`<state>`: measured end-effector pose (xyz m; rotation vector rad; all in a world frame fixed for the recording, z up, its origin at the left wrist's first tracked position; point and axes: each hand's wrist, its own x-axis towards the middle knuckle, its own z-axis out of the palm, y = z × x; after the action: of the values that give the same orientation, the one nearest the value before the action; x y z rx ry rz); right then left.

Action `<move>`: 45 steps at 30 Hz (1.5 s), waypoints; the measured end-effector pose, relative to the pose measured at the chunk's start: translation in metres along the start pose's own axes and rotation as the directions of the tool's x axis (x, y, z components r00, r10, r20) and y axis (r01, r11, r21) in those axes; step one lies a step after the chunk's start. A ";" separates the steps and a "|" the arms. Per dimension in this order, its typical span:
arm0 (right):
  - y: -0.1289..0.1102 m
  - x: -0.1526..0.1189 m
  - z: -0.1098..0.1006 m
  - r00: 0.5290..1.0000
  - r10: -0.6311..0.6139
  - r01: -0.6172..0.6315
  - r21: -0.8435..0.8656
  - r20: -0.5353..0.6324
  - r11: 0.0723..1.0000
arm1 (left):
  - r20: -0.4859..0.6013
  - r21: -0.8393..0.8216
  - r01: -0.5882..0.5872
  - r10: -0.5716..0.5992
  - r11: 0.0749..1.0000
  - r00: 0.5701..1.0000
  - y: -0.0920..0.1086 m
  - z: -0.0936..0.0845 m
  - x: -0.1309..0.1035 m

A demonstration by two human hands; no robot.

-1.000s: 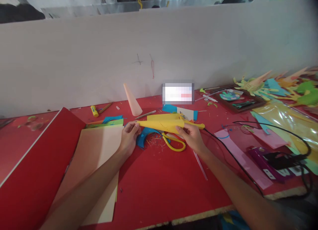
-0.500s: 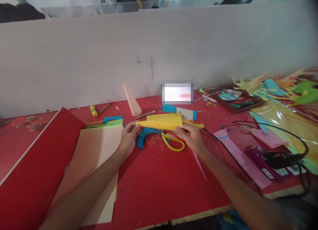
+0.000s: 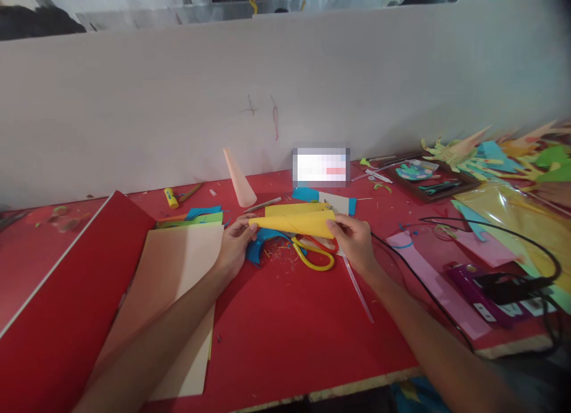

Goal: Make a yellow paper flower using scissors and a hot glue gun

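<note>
A yellow paper cone (image 3: 297,224) lies sideways between my hands, above the table. My left hand (image 3: 237,246) pinches its narrow tip at the left. At the wide right end, my right hand (image 3: 354,237) grips the rim with thumb and fingers. Just below the cone are scissors (image 3: 314,264) with yellow and red handles, partly covered by it. A curved blue paper piece (image 3: 256,249) rests beside my left hand. Behind the cone lies another yellow piece (image 3: 279,210), mostly hidden. A pale peach paper cone (image 3: 239,184) stands upright further back, leaning left.
Peach paper sheets (image 3: 178,294) and a red board (image 3: 66,288) occupy the left. At right are pink paper (image 3: 439,288), a purple box (image 3: 475,291) with a black cable, and a dark tray (image 3: 439,184) of tools. A grey partition (image 3: 178,103) closes off the back.
My right hand has shifted its hold at the cone's wide end, and the cone has turned slightly, showing more of its wrapped seam. The view has moved a little.
</note>
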<state>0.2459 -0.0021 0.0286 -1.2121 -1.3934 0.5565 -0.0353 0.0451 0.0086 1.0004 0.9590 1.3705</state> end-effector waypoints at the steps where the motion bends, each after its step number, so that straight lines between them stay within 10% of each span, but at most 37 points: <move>1: 0.000 -0.001 0.000 0.999 -0.044 0.045 -0.026 0.006 0.999 | 0.000 -0.007 0.011 -0.011 1.000 1.000 0.000 0.000 0.000; 13: 0.000 -0.006 0.009 0.997 0.070 -0.070 0.017 0.018 0.997 | 0.011 0.054 -0.050 0.050 0.997 0.999 0.000 0.000 -0.001; 22: -0.004 -0.012 0.010 0.990 -0.143 0.143 -0.069 0.010 0.987 | 0.072 0.084 -0.068 0.062 0.994 0.995 0.004 0.006 -0.006; 30: 0.007 -0.021 0.020 0.808 -0.488 0.572 -0.246 0.329 0.782 | 0.152 0.120 -0.001 -0.017 0.993 0.988 0.006 0.008 -0.009; 45: 0.000 -0.019 0.019 0.717 -0.564 0.690 -0.300 0.409 0.659 | 0.130 -0.005 0.071 -0.070 0.997 0.989 0.012 0.012 -0.009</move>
<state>0.2252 -0.0131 0.0164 -0.8882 -2.1466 -0.1110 -0.0272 0.0353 0.0233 1.0262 0.8822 1.2351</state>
